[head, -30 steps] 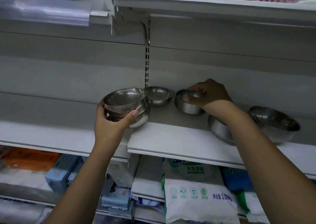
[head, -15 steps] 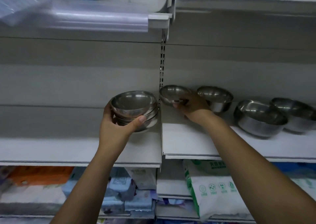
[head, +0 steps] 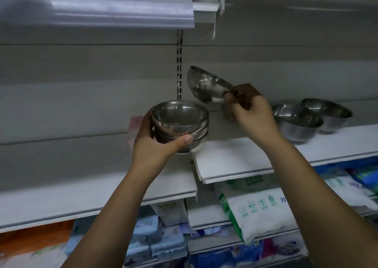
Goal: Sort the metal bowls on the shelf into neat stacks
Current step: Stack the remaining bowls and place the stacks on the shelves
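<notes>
Nested stack of metal bowls (head: 180,122) sits at frame centre, by the shelf (head: 235,165) end. The left hand (head: 153,145) grips it, thumb across the front and fingers behind. At its 1 o'clock a single bowl (head: 204,86) is tilted, its rim pinched by the right hand (head: 251,114). Two loose bowls (head: 296,122) stand at 3 o'clock. White bag (head: 259,210) below: green print blurred, unreadable.
</notes>
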